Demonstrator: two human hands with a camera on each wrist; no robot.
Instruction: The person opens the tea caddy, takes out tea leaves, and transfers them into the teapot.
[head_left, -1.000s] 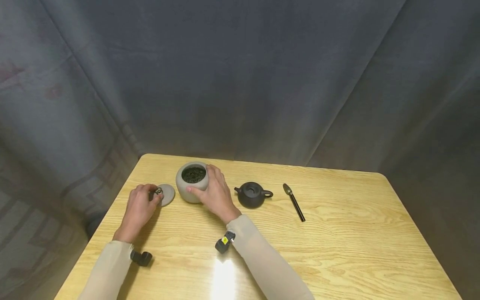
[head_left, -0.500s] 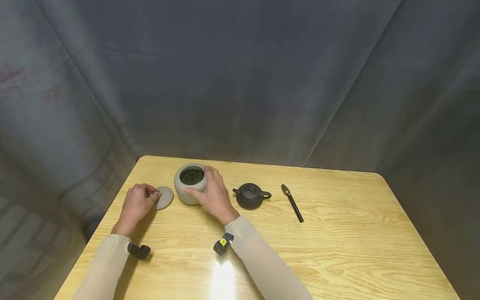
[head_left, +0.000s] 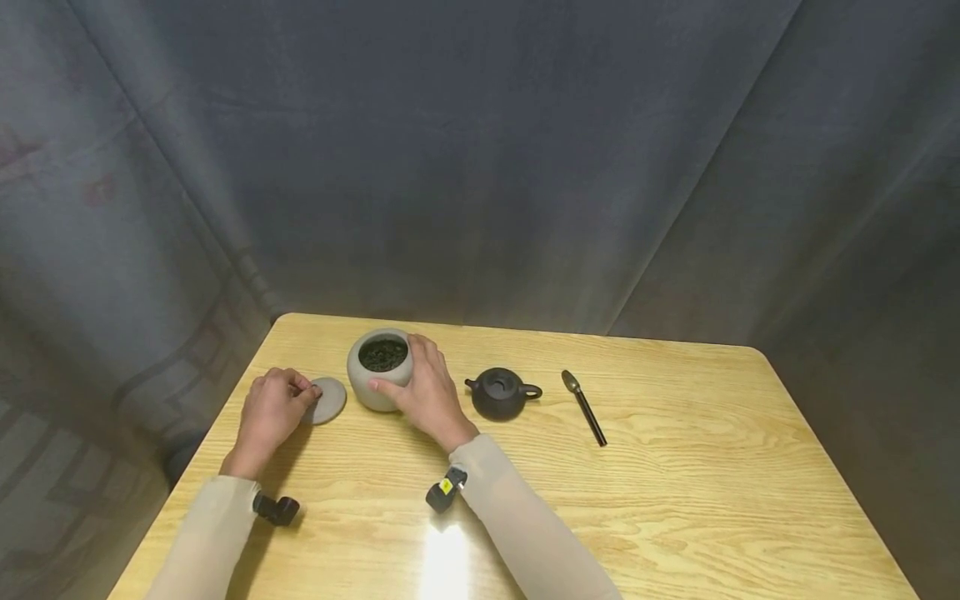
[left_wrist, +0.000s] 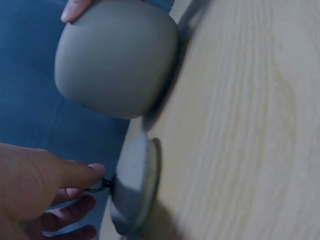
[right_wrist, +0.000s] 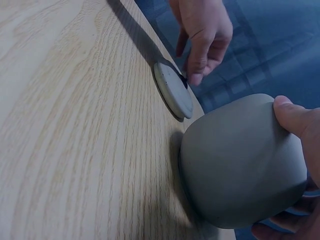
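Observation:
A round grey jar [head_left: 378, 392], uncovered and holding dark leaves that look like loose tea [head_left: 383, 354], stands near the table's back left. My right hand [head_left: 433, 396] grips its right side, thumb on the near wall and fingers around the back. Left of the jar, the flat grey lid [head_left: 327, 402] lies at the tabletop. My left hand [head_left: 272, 412] pinches the small dark ring [left_wrist: 106, 185] on the lid's top between thumb and finger. In the left wrist view the other fingers hang loosely below the ring.
A dark teapot [head_left: 498, 398] sits right of the jar, spout toward it. Farther right lies a small scoop [head_left: 585, 408] with a black handle. Grey curtains [head_left: 480, 167] hang behind the wooden table [head_left: 675, 467].
The left fingers have closed in over the lid's ring, and the lid has shifted slightly toward me. My right hand keeps its hold on the jar.

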